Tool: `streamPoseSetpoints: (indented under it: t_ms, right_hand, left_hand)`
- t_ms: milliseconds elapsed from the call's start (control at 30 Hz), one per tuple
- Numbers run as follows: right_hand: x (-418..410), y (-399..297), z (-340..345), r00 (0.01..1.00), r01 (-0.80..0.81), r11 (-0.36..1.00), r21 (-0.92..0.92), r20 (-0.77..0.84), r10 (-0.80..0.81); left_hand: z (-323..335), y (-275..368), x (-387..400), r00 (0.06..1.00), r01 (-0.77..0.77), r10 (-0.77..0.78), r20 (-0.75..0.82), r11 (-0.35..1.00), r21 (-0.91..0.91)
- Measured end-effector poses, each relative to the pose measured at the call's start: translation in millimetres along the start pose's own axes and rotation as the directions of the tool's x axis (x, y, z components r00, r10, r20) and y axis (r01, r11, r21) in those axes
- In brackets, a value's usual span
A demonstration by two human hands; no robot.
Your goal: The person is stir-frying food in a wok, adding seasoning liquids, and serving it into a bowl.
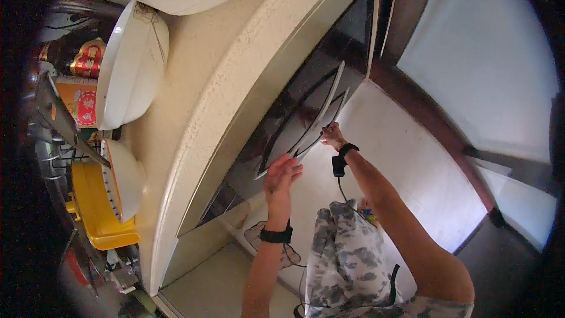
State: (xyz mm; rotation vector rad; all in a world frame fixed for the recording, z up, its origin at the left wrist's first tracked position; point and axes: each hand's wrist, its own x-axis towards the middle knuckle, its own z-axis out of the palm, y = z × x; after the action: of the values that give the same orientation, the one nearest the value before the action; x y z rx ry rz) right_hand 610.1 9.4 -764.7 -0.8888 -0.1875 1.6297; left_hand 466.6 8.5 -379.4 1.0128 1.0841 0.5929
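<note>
A dark glass-fronted cabinet appliance (282, 110) is built in beneath the counter. Curved pale metal-looking strips (329, 97) stand out from its front, likely a handle or door edge. My right hand (333, 136) has its fingers closed on the outer strip. Close to the strips' other end is my left hand (282, 174), fingers loosely apart; whether its fingertips touch the strip is not clear. Each wrist wears a black band, and a small black device (338, 166) hangs by the right one on a cable.
Along the beige countertop (212, 97) stand a large white bowl (137, 71), a smaller bowl (126, 181), a yellow plastic container (90, 212), a dark-bladed kitchen tool (66, 115) and labelled bottles (88, 60). A pale floor (406, 154) lies below. Cables hang beside my patterned clothing (353, 252).
</note>
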Motion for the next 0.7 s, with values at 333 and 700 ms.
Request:
streamPoseSetpoints:
  t_ms: [333,700]
  right_hand:
    - [-95,14,-53,0.972,0.017,0.947,-0.320,-0.218,-0.092]
    - [-218,-22,-36,0.894,-0.226,0.967,0.115,-0.371,0.253]
  left_hand:
    - [-40,-78,12,0.887,0.433,-0.442,-0.130,0.897,-0.096]
    - [-85,-164,47,0.780,0.606,-0.603,-0.165,0.794,-0.039]
